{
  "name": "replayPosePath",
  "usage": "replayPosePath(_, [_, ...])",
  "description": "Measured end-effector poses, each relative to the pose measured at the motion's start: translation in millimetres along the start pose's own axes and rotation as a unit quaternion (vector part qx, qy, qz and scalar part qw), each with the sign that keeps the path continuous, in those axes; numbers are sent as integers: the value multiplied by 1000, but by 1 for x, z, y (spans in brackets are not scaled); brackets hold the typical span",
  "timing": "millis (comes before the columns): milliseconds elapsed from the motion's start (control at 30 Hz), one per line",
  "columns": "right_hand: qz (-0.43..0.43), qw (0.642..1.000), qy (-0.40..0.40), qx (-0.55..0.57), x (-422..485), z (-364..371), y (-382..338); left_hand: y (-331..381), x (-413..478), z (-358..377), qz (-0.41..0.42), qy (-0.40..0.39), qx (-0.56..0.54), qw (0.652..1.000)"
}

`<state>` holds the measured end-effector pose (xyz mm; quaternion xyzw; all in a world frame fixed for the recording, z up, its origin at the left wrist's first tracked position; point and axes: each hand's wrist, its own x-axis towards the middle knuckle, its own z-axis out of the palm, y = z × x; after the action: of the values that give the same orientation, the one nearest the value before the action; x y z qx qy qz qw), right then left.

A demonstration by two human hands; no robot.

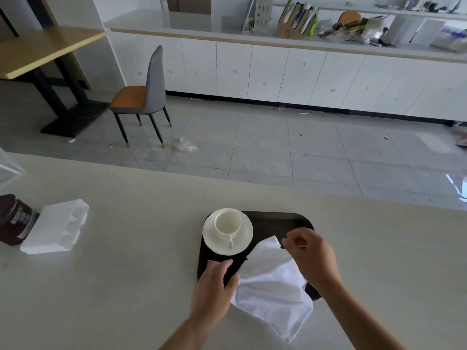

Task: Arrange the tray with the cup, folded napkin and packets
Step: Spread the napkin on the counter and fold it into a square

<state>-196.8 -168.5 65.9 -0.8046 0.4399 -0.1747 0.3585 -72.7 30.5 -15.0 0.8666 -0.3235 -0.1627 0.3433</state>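
Observation:
A dark tray lies on the pale counter in front of me. At its far left a white cup stands on a white saucer, handle toward me. A white napkin is spread loosely over the tray's near right part and hangs past its near edge. My left hand rests on the napkin's left edge at the tray's near left corner. My right hand pinches the napkin's far corner above the tray. No packets are visible.
A white plastic compartment box and a dark brown jar sit at the counter's left. A clear container edge shows at far left. Beyond the counter are tiled floor, a chair and white cabinets.

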Motion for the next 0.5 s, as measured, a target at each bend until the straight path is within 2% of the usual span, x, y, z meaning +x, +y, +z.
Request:
replayPosePath(167, [-4,993,-88,-82,-12,-1,42,15,1,8,-10,-16,-33,999])
replayPosePath(267, [23,984,-145,-100,-16,9,53,23,1,17,-32,-35,-80,996])
replayPosePath(367, [54,989,-129,-56,-14,16,58,32,3,25,-76,-23,-111,991])
replayPosePath(500, [59,992,-108,36,-17,1,53,57,2,23,-121,45,-187,974])
